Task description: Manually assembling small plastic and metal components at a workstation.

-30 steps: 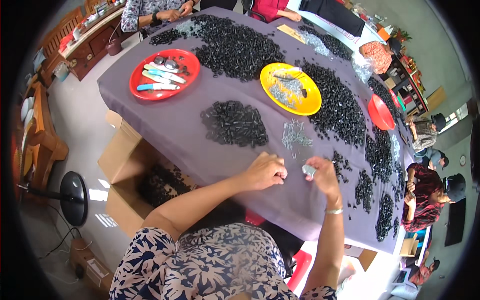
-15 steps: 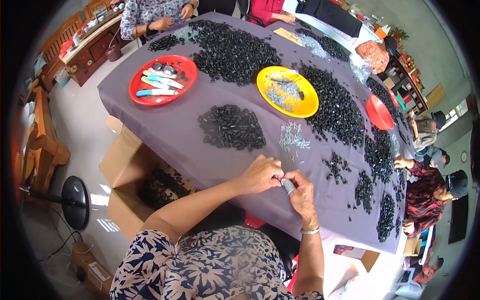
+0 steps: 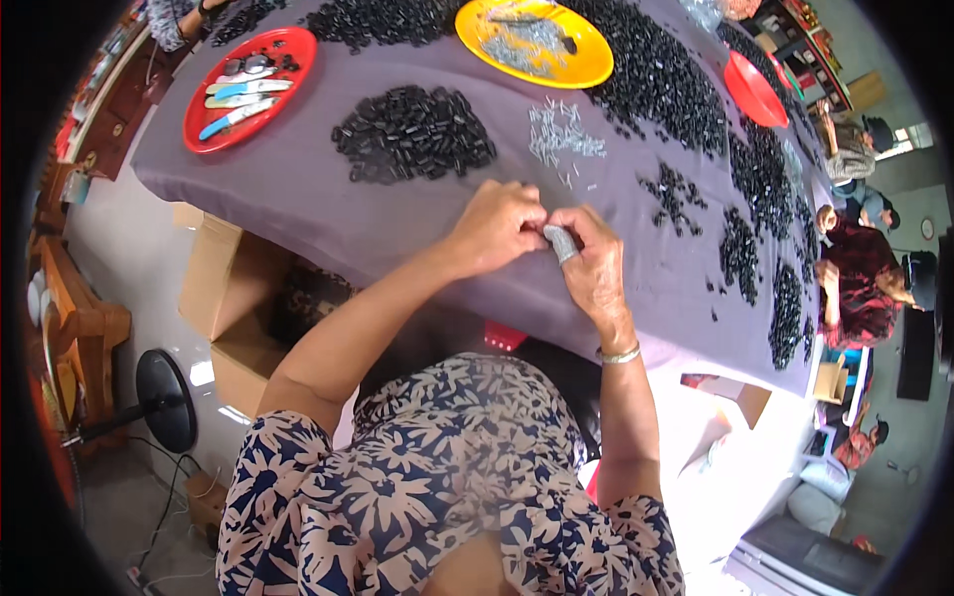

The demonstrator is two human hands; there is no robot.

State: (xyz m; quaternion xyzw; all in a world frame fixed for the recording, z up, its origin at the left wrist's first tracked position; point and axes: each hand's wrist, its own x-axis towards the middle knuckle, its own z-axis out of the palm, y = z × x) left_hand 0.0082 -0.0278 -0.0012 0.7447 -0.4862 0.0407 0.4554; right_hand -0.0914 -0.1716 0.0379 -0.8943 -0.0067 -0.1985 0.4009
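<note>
Over the near edge of the cloth-covered table [image 3: 397, 233], my two hands meet fingertip to fingertip. Both my left hand [image 3: 497, 230] and my right hand [image 3: 592, 256] are closed in a pinch; whatever sits between the fingers is hidden or too small to name. Grey wrapping covers one finger of the right hand, and a bracelet [image 3: 621, 355] circles that wrist. Just beyond the left hand lies a pile of small black pieces [image 3: 412, 137]. Small clear pins [image 3: 561, 137] are scattered beyond the right hand.
A red plate [image 3: 298, 65] holding blue-and-white handled tools is at the left. Farther off are a yellow plate [image 3: 591, 68] of clear pieces, a red bowl [image 3: 757, 89] and larger black heaps [image 3: 666, 84]. An open cardboard box [image 3: 214, 283] stands below the table's left side. Another person [image 3: 865, 273] works at right.
The view has tilted down and nearer, so the table's things appear higher up. My hands remain pinched together at the same spot by the table edge.
</note>
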